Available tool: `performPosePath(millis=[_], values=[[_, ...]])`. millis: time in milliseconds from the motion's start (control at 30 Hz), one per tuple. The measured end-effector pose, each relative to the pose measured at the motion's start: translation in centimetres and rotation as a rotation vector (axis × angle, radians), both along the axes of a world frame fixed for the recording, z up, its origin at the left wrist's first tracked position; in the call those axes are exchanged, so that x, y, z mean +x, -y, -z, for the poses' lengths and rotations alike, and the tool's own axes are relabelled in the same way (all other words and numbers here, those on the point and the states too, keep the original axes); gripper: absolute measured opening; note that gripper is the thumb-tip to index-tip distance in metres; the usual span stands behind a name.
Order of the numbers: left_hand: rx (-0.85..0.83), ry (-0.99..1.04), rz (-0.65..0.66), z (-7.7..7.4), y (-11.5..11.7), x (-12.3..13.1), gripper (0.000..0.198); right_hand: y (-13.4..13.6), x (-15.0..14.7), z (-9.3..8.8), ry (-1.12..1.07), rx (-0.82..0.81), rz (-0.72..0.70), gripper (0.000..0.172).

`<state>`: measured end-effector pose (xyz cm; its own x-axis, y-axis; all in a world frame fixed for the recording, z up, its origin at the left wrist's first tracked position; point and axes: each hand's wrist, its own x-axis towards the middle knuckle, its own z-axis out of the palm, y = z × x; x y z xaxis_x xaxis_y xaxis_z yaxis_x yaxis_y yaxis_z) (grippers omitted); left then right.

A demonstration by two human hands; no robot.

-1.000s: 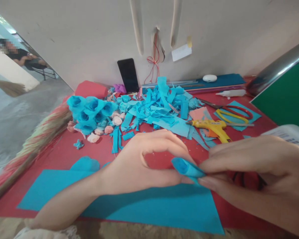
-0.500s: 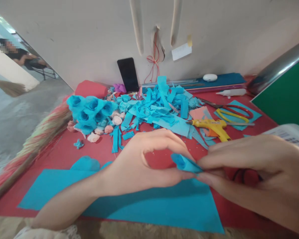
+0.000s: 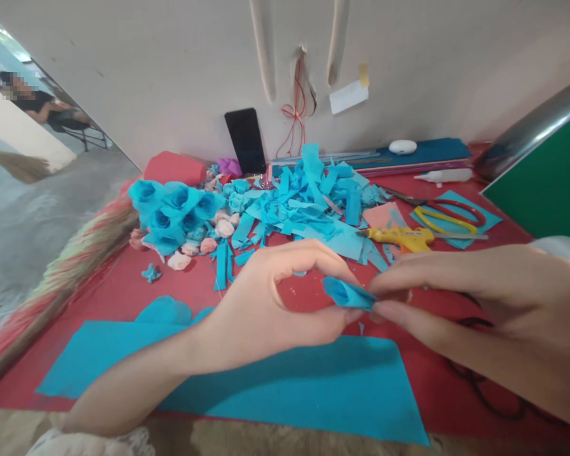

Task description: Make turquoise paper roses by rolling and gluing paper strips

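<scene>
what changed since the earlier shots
The right hand and rolled blue paper have shifted slightly up and left in view, and that hand now hides most of the grip of the yellow glue gun. The left hand raised its thumb too. Nothing was let go; the blue flowers and black phone stayed put.

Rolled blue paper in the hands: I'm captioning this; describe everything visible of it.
The rolled blue paper is small, cone-like and matte, like crepe. Its wider, open end faces picture-left, showing darker folds inside; the narrow end points right. Above the red tabletop, the right hand pinches that end; the left hand also touches it.
</scene>
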<state>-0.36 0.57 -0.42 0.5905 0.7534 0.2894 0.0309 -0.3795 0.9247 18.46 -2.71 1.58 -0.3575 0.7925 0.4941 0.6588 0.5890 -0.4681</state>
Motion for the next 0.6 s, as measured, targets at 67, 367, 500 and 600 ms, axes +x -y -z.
performPosePath(millis=[67,367,500,600], values=[[0.003,0.009,0.014,0.1,0.0,-0.1,0.015,0.2,0.0,0.1,-0.009,-0.048,0.039,0.025],[0.028,0.034,0.023,0.2,0.0,0.2,0.014,0.5,-0.1,0.4,-0.025,-0.18,0.051,0.026],[0.005,0.037,0.017,-0.1,0.0,0.3,0.01,0.6,0.4,0.5,-0.041,-0.192,0.065,0.022],[-0.012,0.051,-0.001,-0.3,0.0,0.2,0.01,0.7,1.4,0.6,-0.055,-0.234,0.177,0.017]])
